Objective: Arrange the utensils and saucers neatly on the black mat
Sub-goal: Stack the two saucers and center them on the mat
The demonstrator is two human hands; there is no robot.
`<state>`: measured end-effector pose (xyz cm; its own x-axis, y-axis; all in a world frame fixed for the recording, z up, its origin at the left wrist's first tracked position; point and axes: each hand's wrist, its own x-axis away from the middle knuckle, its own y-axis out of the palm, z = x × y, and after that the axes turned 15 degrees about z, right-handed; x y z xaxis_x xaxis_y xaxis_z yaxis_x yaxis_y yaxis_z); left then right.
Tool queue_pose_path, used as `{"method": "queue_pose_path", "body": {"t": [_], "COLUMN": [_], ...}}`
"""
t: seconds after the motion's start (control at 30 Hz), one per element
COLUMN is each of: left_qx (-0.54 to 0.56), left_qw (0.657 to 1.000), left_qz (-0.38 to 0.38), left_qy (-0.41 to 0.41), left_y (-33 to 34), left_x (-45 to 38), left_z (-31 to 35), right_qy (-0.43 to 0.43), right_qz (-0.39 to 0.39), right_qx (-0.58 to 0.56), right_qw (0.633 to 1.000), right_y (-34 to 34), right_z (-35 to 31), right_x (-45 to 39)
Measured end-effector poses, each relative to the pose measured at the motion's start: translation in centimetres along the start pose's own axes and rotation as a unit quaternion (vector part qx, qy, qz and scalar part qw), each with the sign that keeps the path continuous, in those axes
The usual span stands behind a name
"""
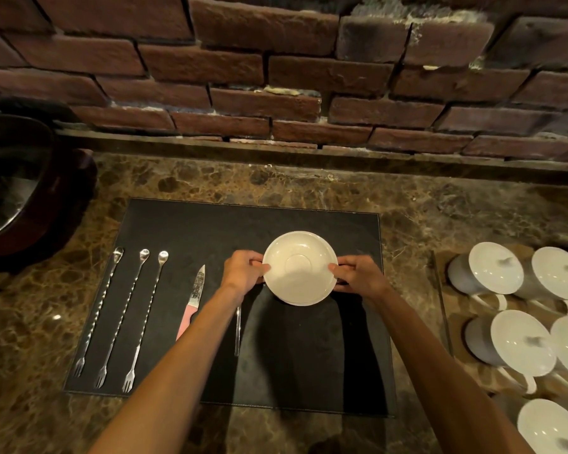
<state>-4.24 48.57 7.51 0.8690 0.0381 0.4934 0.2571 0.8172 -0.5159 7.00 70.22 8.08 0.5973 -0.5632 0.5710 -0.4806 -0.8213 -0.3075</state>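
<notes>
A black mat [184,224] lies on the marble counter. My left hand [243,271] and my right hand [358,276] grip opposite rims of a white saucer [299,268] over the mat's right half; a second rim shows under it, so it may be a stack. On the mat's left lie three long twisted bar spoons with fork ends [97,311] [122,319] [146,321], side by side. A pink-handled knife [192,301] lies right of them. A thin metal utensil [237,329] pokes out from under my left forearm.
Several white lidded cups [495,268] lie on a wooden tray at the right. A dark bowl-like vessel [17,191] stands at the far left. A brick wall [276,77] rises behind the marble counter [440,204].
</notes>
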Motion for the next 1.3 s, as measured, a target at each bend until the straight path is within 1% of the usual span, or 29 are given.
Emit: {"method": "queue_pose_path", "body": {"t": [0.13,0.3,0.53,0.67,0.97,1.13,1.3], "left_qx": [0.061,0.110,0.133,0.146,0.121,0.102,0.100], "left_qw": [0.997,0.991,0.986,0.982,0.985,0.989,0.989], "left_qz": [-0.016,-0.047,-0.082,-0.094,-0.094,-0.089,-0.083], "left_qy": [-0.045,-0.056,-0.064,-0.068,-0.073,-0.061,-0.064], "left_y": [-0.2,-0.4,-0.8,-0.9,-0.4,0.0,0.3], "left_x": [0.3,1.0,3.8,6.4,10.0,9.9,9.4], "left_z": [0.3,-0.1,-2.1,-3.7,-6.4,-6.3,-6.1], "right_qy": [-0.003,0.004,-0.014,0.003,0.014,0.015,-0.006], "right_qz": [-0.021,-0.025,-0.027,-0.025,0.007,0.020,0.033], "right_qx": [-0.006,-0.014,-0.008,-0.013,0.029,0.039,0.054], "right_qw": [1.000,1.000,1.000,1.000,0.999,0.999,0.998], "right_y": [-0.3,-0.8,-2.8,-3.4,-3.5,-3.4,-3.6], "right_z": [-0.2,0.1,1.5,2.9,5.9,6.7,7.2], "right_x": [0.4,1.2,4.5,7.2,10.4,10.4,9.8]}}
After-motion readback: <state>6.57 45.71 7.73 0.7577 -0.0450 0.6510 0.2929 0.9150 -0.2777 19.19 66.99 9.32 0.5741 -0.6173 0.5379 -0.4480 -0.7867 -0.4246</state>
